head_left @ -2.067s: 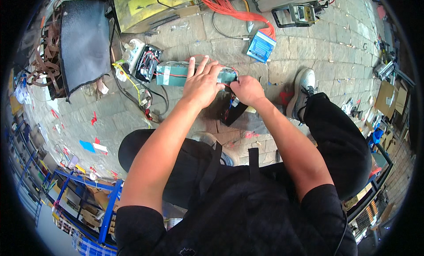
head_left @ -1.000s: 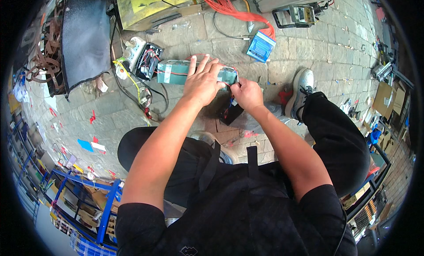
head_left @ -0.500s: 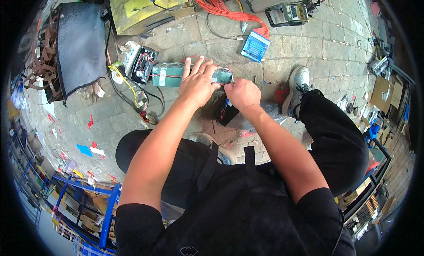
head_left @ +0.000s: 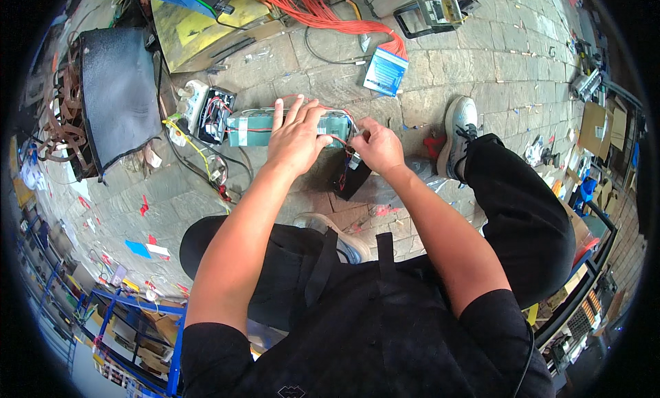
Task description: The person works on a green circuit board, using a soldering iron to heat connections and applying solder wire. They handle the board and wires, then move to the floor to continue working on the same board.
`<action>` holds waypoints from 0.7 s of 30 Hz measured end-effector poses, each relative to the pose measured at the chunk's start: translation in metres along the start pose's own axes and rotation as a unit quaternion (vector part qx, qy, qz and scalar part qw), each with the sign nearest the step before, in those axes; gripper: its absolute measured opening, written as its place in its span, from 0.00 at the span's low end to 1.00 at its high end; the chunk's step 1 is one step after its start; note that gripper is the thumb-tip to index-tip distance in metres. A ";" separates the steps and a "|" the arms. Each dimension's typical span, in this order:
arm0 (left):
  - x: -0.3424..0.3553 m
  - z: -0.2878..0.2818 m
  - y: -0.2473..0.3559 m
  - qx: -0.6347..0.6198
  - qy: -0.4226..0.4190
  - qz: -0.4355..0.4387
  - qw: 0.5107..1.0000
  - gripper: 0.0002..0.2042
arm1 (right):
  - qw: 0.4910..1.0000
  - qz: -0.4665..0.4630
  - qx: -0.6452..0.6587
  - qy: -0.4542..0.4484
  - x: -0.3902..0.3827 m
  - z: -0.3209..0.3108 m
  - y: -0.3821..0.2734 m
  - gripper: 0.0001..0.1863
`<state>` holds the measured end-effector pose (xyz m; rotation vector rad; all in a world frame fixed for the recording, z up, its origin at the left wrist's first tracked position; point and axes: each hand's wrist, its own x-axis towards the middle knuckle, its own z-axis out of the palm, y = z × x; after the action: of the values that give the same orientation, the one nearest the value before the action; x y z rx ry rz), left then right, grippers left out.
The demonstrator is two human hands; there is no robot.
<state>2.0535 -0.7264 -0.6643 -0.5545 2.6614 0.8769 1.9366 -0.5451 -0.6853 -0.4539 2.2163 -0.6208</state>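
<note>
A long green-wrapped block, which looks like a battery pack (head_left: pixel 249 131), lies crosswise on the paved floor, with thin red wires running along it. My left hand (head_left: pixel 297 144) rests on its top with the fingers stretched out. At the pack's right end, my right hand (head_left: pixel 380 149) is closed, thumb and finger pinching the wires (head_left: pixel 352 128) there; the exact grip is partly hidden. Just below that hand a small white connector (head_left: pixel 355 161) hangs on the leads, over a black box (head_left: pixel 353 180).
Left of the pack stand an open black case with wires (head_left: pixel 217 115) and a white power strip (head_left: pixel 193 102). Beyond lie a blue connector board (head_left: pixel 386 71) on a bundle of orange-red wires (head_left: pixel 330 23) and a yellow-topped box (head_left: pixel 199 20). My shoe (head_left: pixel 460 119) is at right.
My right hand has opened its fist slightly and shifted a little down at the pack's end, exposing the white connector. My left hand stays on the pack. The whole view has shifted slightly.
</note>
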 end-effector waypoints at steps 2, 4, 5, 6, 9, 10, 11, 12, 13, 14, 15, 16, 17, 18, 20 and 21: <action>0.000 0.000 0.000 0.000 -0.002 -0.004 1.000 0.29 | 0.997 -0.048 -0.047 -0.033 0.003 -0.009 0.005 0.16; 0.000 0.001 0.000 0.002 -0.003 -0.004 1.000 0.29 | 0.991 -0.116 -0.055 -0.035 0.007 -0.014 0.018 0.16; 0.000 0.001 0.000 0.003 -0.003 -0.002 1.000 0.29 | 0.986 -0.150 -0.059 -0.035 0.011 -0.014 0.024 0.16; 0.001 0.002 0.000 0.005 -0.002 0.000 1.000 0.29 | 0.984 -0.171 -0.039 -0.044 0.015 -0.013 0.030 0.16; 0.002 0.001 0.002 0.012 -0.008 0.001 1.000 0.29 | 0.977 -0.062 0.132 -0.153 0.023 -0.014 0.035 0.15; 0.002 0.000 0.002 0.013 -0.011 -0.002 1.000 0.29 | 0.974 -0.053 0.148 -0.161 0.024 -0.016 0.032 0.07; 0.003 -0.001 0.003 0.015 -0.013 -0.004 1.000 0.29 | 0.964 -0.022 0.202 -0.170 0.024 -0.015 0.034 0.06; 0.003 -0.002 0.004 0.016 -0.016 -0.007 1.000 0.29 | 0.950 0.008 0.254 -0.179 0.024 -0.014 0.035 0.06; 0.004 -0.004 0.005 0.020 -0.021 -0.010 1.000 0.29 | 0.933 0.039 0.306 -0.186 0.025 -0.013 0.037 0.05; 0.004 -0.005 0.007 0.023 -0.026 -0.014 0.999 0.29 | 0.926 0.052 0.328 -0.180 0.025 -0.012 0.039 0.05; 0.004 -0.007 0.008 0.027 -0.032 -0.017 0.999 0.29 | 0.918 0.065 0.350 -0.174 0.024 -0.011 0.042 0.05; 0.004 -0.007 0.009 0.034 -0.035 -0.019 0.999 0.29 | 0.909 0.078 0.372 -0.168 0.024 -0.010 0.045 0.05; 0.005 -0.008 0.009 0.040 -0.038 -0.021 0.998 0.29 | 0.897 0.083 0.401 -0.164 0.023 -0.008 0.048 0.05; 0.006 -0.009 0.011 0.047 -0.041 -0.023 0.998 0.30 | 0.884 0.087 0.430 -0.161 0.023 -0.004 0.049 0.05; 0.007 -0.011 0.014 0.041 -0.041 -0.016 0.998 0.30 | 0.862 0.105 0.468 -0.162 0.023 -0.001 0.046 0.06; 0.009 -0.012 0.016 0.038 -0.040 -0.012 0.998 0.31 | 0.854 0.119 0.479 -0.166 0.023 -0.001 0.045 0.06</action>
<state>2.0370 -0.7242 -0.6497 -0.5204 2.5979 0.7705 1.9159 -0.5197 -0.7237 0.2232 1.3589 -1.2794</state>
